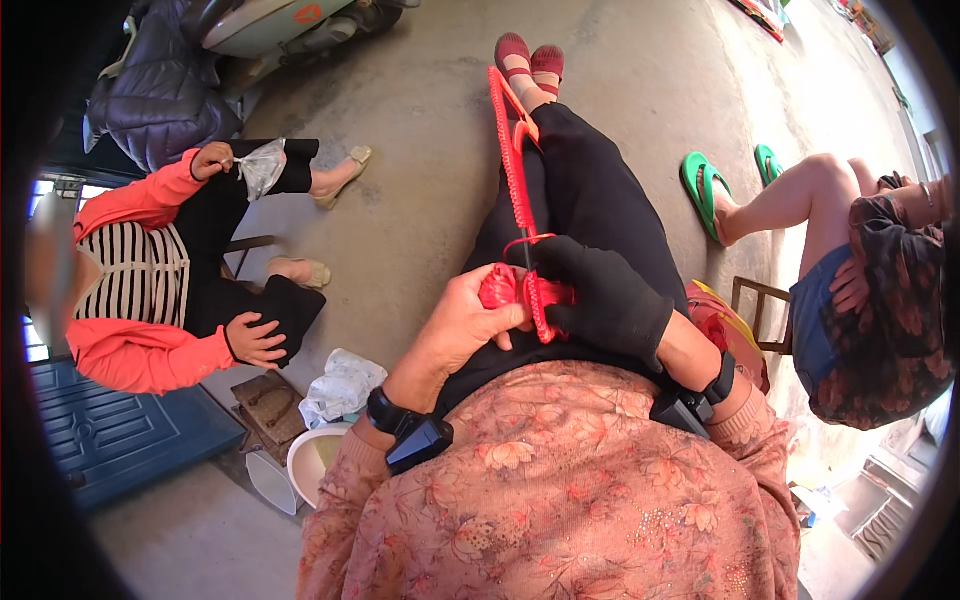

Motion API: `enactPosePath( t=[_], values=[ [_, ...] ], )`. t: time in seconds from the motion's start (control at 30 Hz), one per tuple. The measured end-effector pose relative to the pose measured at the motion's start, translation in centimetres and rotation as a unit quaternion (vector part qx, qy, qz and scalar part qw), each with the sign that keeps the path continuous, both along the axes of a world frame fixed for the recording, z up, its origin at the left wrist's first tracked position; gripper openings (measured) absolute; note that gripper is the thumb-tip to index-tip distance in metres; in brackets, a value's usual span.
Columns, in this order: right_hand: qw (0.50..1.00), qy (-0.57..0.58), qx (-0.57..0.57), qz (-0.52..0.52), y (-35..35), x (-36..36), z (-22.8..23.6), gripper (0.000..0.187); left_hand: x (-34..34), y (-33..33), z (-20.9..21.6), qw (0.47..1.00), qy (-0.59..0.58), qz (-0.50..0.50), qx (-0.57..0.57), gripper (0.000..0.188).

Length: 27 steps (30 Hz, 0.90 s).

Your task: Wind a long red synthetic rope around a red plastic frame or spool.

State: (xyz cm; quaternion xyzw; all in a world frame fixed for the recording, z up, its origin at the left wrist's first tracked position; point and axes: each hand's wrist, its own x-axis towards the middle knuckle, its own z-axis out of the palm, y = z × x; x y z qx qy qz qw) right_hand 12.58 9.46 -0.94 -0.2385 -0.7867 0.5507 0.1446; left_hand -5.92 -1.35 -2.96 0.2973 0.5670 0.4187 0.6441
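Observation:
A long, narrow red frame [516, 175], shaped like a clothes hanger and with a braided, cord-like edge, stands out over my lap toward my feet. My left hand [455, 325] is bare and closed around a glossy red bundle of cord or ribbon [497, 287], close beside the frame's near end. My right hand [610, 300] wears a black glove, its fingers curled round the near part of the frame. A thin red strand [528, 240] loops across the frame just above both hands. Part of the bundle and the right fingertips are hidden.
At left sits a person in a coral jacket [140, 350], holding a clear plastic bag [262, 168]. Another person with green flip-flops [706, 190] sits at right. A white bucket [312, 462] and a white cloth bag [342, 385] stand near my left elbow. A scooter [290, 25] is parked behind.

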Motion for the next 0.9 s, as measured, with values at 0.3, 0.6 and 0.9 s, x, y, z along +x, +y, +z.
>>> enactPosePath(
  t=[0.3,0.6,0.9],
  values=[
    [0.96,0.067,0.13,-0.24,1.9,0.6,2.9,0.051,-5.5,-1.2,6.9,0.937,-0.189,0.26,0.14,0.042],
    [0.971,0.23,-0.028,0.062,2.8,-1.0,3.8,0.022,-6.5,-3.9,13.7,0.916,-0.044,0.175,0.357,0.05],
    [0.825,0.221,-0.519,-0.037,-1.4,4.4,7.1,0.012,-1.5,0.0,4.8,0.98,0.14,0.077,0.122,0.055]
  ],
)
